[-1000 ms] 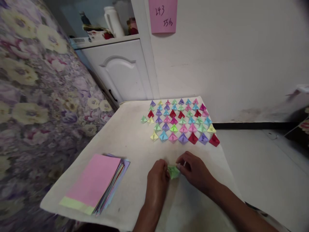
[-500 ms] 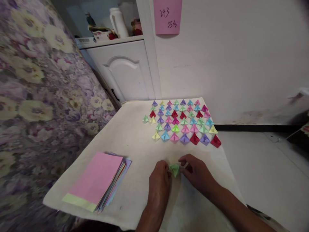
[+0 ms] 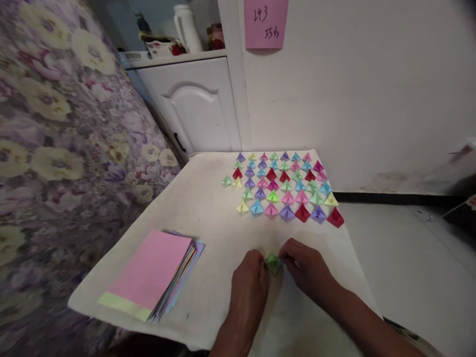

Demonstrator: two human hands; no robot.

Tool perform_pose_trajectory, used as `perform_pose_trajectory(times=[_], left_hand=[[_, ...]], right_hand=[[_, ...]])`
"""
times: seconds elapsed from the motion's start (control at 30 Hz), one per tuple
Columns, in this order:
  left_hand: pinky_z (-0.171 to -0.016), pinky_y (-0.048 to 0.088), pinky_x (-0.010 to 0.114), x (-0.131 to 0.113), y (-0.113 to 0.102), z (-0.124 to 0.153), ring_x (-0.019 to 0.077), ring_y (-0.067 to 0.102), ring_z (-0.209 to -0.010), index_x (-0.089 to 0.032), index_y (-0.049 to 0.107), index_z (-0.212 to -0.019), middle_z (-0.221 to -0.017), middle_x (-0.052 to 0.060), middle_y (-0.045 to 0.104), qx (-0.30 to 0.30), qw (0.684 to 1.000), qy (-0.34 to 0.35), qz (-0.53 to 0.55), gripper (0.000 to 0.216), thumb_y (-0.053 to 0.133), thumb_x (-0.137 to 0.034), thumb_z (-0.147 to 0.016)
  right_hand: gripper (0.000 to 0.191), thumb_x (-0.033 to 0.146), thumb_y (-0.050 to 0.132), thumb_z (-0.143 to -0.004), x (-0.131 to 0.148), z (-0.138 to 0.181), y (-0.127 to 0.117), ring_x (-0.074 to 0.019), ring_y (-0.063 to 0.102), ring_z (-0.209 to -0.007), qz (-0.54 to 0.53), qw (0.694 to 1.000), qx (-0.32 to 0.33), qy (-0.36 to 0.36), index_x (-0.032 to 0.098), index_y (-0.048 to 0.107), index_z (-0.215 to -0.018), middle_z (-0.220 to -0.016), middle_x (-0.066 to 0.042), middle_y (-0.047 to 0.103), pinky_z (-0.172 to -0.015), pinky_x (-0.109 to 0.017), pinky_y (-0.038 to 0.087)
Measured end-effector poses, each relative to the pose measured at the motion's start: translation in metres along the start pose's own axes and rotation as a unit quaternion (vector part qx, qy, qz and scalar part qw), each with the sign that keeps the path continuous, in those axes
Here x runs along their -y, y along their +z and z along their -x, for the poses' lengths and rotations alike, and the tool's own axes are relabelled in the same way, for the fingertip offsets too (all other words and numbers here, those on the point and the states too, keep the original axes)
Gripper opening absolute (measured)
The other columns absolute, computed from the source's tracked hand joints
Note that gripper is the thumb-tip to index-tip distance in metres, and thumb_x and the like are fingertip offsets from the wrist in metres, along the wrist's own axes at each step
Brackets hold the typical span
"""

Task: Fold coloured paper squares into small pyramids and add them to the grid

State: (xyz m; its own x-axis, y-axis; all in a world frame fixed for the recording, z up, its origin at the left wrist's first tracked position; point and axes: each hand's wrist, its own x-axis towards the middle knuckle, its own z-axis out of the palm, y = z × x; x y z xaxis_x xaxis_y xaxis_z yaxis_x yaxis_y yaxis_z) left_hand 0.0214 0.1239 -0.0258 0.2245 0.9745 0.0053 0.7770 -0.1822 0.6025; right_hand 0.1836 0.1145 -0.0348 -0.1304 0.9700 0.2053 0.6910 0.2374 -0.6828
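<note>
A small folded green paper piece [image 3: 273,264] is held between my two hands, near the front of the table. My left hand [image 3: 250,278] pinches its left corner. On the other side, my right hand [image 3: 305,263] grips the right corner with thumb and fingertips closed. The fingertips partly cover both corners. Beyond my hands, rows of folded paper pieces [image 3: 287,213] in red, purple, pink, blue, green and yellow stand on the white tabletop [image 3: 208,198].
A stack of coloured paper sheets [image 3: 152,267], pink on top, lies at the table's left. A floral curtain [image 3: 67,148] hangs along the left side. Behind the table are a white cabinet [image 3: 201,109] and a wall bearing a pink note [image 3: 265,25].
My right hand has come closer to the green paper piece and now grips its right corner. The piece looks darker and differently angled. The whole view has shifted slightly.
</note>
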Motion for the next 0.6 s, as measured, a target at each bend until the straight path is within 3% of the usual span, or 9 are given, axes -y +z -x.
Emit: perform_pose_trajectory(times=[0.4, 0.6], left_hand=[[-0.054, 0.025, 0.024, -0.0018, -0.0042, -0.0035, 0.014, 0.045, -0.058, -0.021, 0.042, -0.064, -0.063, -0.002, 0.047, 0.012, 1.0, 0.002, -0.004, 0.016, 0.04, -0.015, -0.079], [-0.061, 0.035, 0.025, 0.0038, -0.0088, -0.0073, 0.0173, 0.054, -0.071, -0.02, 0.055, -0.077, -0.075, 0.003, 0.059, 0.025, 0.998, -0.005, 0.055, 0.013, 0.042, -0.016, -0.078]], right_hand=[[0.018, 0.008, 0.041, -0.082, 0.0004, -0.0047, 0.0003, -0.0138, 0.052, -0.07, 0.036, 0.998, 0.028, -0.041, 0.02, 0.054, -0.077, -0.074, 0.0, 0.056, -0.064, -0.023, 0.037], [0.026, 0.01, 0.047, -0.076, -0.0011, -0.0024, -0.0076, -0.0135, 0.057, -0.075, 0.003, 0.999, 0.047, -0.014, 0.025, 0.059, -0.094, -0.089, 0.0, 0.06, -0.066, -0.023, 0.041]])
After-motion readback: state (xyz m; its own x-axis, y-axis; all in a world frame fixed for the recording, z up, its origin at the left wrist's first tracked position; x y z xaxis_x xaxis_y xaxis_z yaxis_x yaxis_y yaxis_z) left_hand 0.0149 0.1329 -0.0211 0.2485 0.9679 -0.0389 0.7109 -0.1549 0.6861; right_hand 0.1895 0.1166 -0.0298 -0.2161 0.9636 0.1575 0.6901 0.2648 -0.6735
